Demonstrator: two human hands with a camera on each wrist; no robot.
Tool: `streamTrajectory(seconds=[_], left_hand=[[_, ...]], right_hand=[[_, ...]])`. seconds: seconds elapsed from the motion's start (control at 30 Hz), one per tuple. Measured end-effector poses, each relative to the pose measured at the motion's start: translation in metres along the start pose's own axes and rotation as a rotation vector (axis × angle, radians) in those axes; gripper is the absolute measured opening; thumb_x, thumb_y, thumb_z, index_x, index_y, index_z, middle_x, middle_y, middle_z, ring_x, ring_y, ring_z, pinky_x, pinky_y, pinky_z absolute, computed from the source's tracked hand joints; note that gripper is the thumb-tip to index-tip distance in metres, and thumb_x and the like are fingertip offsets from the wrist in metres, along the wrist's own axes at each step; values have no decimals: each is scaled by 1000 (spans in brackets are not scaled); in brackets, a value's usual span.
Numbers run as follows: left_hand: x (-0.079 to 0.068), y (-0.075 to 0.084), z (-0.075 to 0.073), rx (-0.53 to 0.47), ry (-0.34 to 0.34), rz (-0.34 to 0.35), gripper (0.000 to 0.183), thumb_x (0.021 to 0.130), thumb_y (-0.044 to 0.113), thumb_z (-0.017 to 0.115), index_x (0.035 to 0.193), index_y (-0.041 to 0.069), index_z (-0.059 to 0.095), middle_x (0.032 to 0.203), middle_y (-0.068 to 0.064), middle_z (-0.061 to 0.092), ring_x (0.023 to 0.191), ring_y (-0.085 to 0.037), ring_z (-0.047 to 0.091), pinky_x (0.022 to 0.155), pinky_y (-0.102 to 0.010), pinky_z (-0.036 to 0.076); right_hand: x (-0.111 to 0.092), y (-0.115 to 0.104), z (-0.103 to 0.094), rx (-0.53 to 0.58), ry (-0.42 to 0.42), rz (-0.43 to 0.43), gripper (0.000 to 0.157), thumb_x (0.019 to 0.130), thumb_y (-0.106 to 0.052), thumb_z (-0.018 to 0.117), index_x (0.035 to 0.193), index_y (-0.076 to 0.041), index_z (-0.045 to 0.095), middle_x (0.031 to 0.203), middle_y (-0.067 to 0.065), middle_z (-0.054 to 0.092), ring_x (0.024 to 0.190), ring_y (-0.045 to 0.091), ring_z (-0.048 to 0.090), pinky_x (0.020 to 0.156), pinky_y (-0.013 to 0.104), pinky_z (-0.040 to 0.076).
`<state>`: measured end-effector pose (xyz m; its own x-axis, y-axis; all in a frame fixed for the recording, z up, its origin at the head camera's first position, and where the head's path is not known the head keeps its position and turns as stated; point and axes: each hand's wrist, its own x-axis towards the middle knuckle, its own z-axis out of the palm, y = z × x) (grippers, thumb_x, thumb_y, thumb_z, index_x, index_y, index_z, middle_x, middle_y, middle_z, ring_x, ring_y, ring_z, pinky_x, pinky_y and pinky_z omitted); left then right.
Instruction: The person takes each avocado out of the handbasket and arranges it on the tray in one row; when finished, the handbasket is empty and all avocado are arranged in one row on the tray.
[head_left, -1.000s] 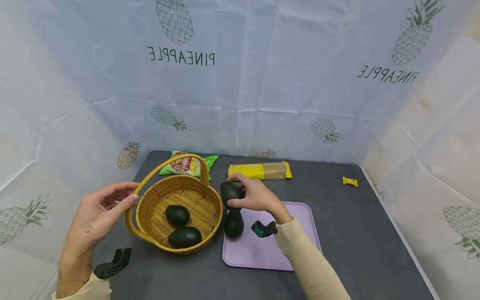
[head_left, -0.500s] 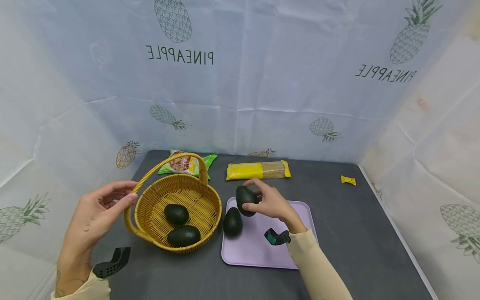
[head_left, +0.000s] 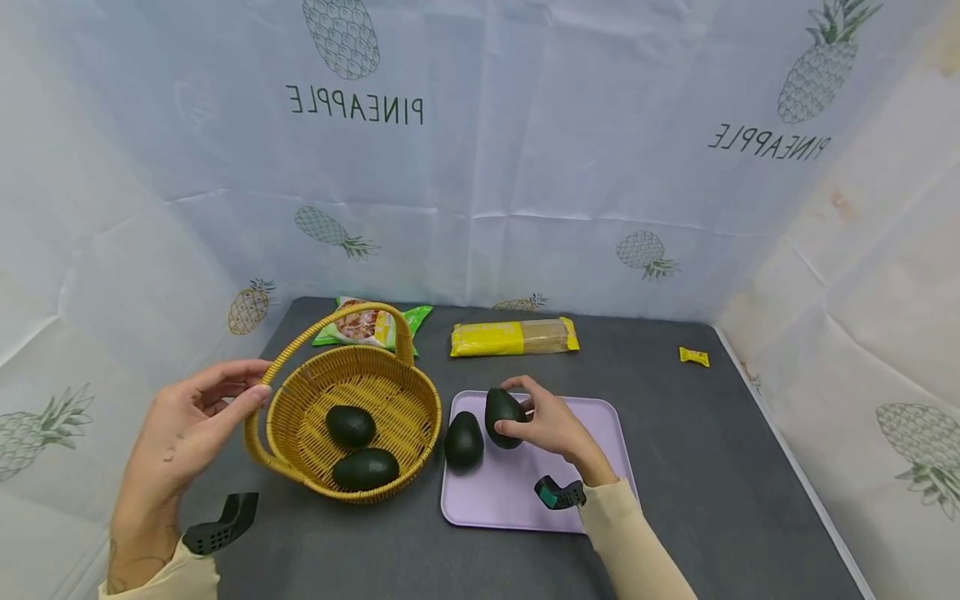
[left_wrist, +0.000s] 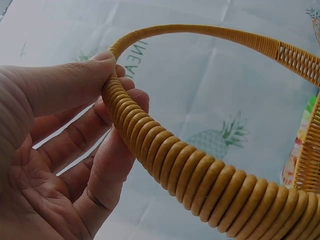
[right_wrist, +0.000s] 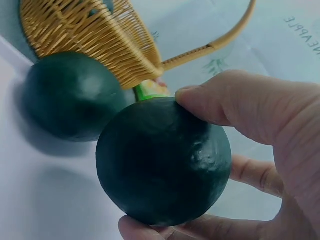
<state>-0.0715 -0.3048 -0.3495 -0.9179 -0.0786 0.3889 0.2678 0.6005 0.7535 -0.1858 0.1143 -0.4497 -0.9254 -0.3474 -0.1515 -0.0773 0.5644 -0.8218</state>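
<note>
On the tabletop (head_left: 720,475), the basket (head_left: 411,417) is on the left and the tray (head_left: 498,496) is just right of it. The back avocado (head_left: 351,427) and the front avocado (head_left: 366,470) are both in the basket. The left hand (head_left: 197,425) is at the left side of the basket's handle (head_left: 403,343). On the tray, by its left edge, is another avocado (head_left: 463,440). Right of that is the avocado in the right hand (head_left: 553,427). Behind the basket is a snack bag (head_left: 365,327). Behind the tray is a noodle packet (head_left: 514,337). Far right, near the back, is a sweet (head_left: 694,357).
</note>
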Motion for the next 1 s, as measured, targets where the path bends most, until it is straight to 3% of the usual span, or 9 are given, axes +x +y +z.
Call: streamTrajectory(seconds=[0.4, 0.73, 1.0], left_hand=[[-1, -1, 0, -14, 2, -3, 31, 95, 5, 70, 125, 1, 68, 100, 16, 71, 85, -4, 69, 72, -12, 53], [-1, -1, 0, -7, 4, 0, 30, 95, 6, 71, 125, 1, 68, 102, 18, 70, 87, 0, 67, 72, -11, 53], [-1, -2, 0, -10, 5, 1, 30, 95, 5, 71, 124, 1, 68, 101, 17, 70, 86, 0, 67, 72, -11, 53]], right_hand=[[-8, 22, 22, 7, -8, 49, 57, 80, -34, 85, 130, -26, 57, 108, 16, 68, 86, 23, 63, 68, 34, 51], [-12, 28, 30, 3, -3, 59, 56, 80, -34, 84, 127, -22, 57, 100, 14, 69, 83, 22, 63, 65, 33, 51], [-15, 25, 32, -55, -28, 65, 56, 80, -36, 83, 127, -19, 57, 80, 6, 65, 70, 18, 58, 60, 31, 46]])
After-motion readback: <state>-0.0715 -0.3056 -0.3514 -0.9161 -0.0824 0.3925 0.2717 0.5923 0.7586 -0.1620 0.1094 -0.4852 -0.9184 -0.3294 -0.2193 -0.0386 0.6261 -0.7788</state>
